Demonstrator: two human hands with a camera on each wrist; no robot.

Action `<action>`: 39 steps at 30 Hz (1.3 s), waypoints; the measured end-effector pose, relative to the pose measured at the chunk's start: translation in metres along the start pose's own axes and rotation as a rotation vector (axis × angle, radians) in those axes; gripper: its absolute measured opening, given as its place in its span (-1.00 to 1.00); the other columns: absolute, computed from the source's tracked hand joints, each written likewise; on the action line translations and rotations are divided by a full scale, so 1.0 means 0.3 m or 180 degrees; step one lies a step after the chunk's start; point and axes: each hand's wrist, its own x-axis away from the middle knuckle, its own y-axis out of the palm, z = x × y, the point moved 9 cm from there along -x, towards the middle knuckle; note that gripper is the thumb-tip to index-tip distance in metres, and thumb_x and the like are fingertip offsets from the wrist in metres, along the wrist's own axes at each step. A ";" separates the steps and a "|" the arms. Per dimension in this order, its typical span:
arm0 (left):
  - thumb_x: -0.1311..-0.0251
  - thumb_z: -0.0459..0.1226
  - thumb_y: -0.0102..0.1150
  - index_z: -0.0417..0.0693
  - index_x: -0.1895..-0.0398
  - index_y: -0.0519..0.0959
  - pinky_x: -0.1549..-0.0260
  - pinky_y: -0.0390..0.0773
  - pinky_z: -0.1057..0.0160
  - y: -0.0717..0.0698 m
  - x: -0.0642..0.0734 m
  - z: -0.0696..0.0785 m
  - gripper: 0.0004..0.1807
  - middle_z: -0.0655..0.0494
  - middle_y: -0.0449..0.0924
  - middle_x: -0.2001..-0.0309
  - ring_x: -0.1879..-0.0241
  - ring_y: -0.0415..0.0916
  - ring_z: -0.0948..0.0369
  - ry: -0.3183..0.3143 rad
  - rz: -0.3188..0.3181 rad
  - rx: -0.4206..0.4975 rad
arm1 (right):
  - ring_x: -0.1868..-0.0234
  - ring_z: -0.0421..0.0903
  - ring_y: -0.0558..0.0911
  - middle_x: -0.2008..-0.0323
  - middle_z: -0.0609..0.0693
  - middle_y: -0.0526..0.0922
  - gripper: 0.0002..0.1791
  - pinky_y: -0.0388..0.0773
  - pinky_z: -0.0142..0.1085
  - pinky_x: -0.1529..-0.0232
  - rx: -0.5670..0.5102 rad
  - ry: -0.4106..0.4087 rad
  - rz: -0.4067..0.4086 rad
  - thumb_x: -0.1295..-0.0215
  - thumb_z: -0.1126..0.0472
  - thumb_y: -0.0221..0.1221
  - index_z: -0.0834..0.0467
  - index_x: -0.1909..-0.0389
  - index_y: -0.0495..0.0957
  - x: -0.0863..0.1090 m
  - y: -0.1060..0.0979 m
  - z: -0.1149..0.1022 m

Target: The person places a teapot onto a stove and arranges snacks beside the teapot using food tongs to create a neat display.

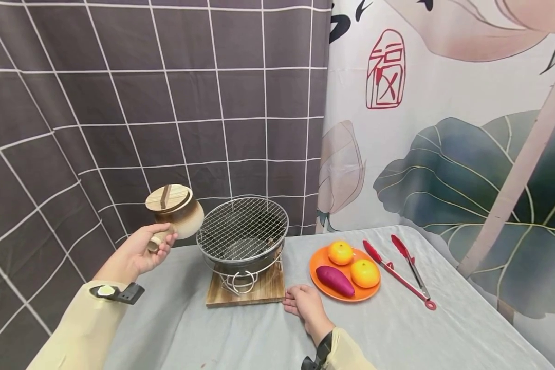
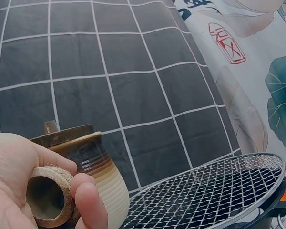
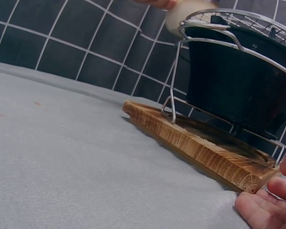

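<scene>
Bright, even light, soft shadows; wide-angle bending at the edges

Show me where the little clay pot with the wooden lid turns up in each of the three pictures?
Head: clay pot at left of centre, held by the left hand.
Left wrist: lower left, handle gripped.
Right wrist: only a pale blur at the top edge.
Shared landmark: the wire grill.
</scene>
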 end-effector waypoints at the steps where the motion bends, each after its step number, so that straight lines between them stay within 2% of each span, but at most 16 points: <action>1: -0.58 -0.22 -0.33 -0.29 0.37 0.54 0.69 0.53 0.56 0.003 -0.002 0.001 -0.52 0.08 0.60 0.53 0.67 0.47 0.35 0.0007 0.0012 -0.0012 | 0.33 -0.06 0.72 0.22 0.24 0.66 -0.64 0.80 -0.20 0.25 -0.0005 0.0000 0.0001 -0.42 0.31 0.05 0.55 -0.04 0.44 0.001 0.000 0.000; 16: -0.59 -0.21 -0.33 -0.30 0.37 0.54 0.72 0.53 0.55 0.046 -0.024 -0.010 -0.51 0.09 0.60 0.53 0.70 0.46 0.36 -0.0047 -0.0004 -0.0093 | 0.31 -0.04 0.72 0.20 0.25 0.66 -0.64 0.80 -0.18 0.23 0.0025 0.0013 -0.0019 -0.43 0.31 0.03 0.56 -0.05 0.43 0.004 0.001 -0.006; 33: -0.57 -0.23 -0.23 -0.28 0.36 0.52 0.70 0.51 0.57 0.080 -0.054 -0.018 -0.60 0.06 0.60 0.50 0.65 0.47 0.37 -0.0078 0.0095 -0.0073 | 0.30 -0.03 0.72 0.22 0.24 0.65 -0.64 0.80 -0.18 0.23 0.0025 -0.0001 0.0000 -0.42 0.32 0.03 0.57 -0.03 0.44 0.007 0.000 -0.008; 39: -0.57 -0.22 -0.23 -0.28 0.36 0.52 0.71 0.50 0.57 0.097 -0.066 -0.019 -0.59 0.07 0.59 0.51 0.67 0.46 0.37 -0.0071 0.0050 -0.0087 | 0.30 -0.03 0.72 0.22 0.24 0.65 -0.64 0.80 -0.18 0.22 0.0041 0.0008 -0.0002 -0.42 0.31 0.03 0.57 -0.03 0.44 0.009 0.000 -0.010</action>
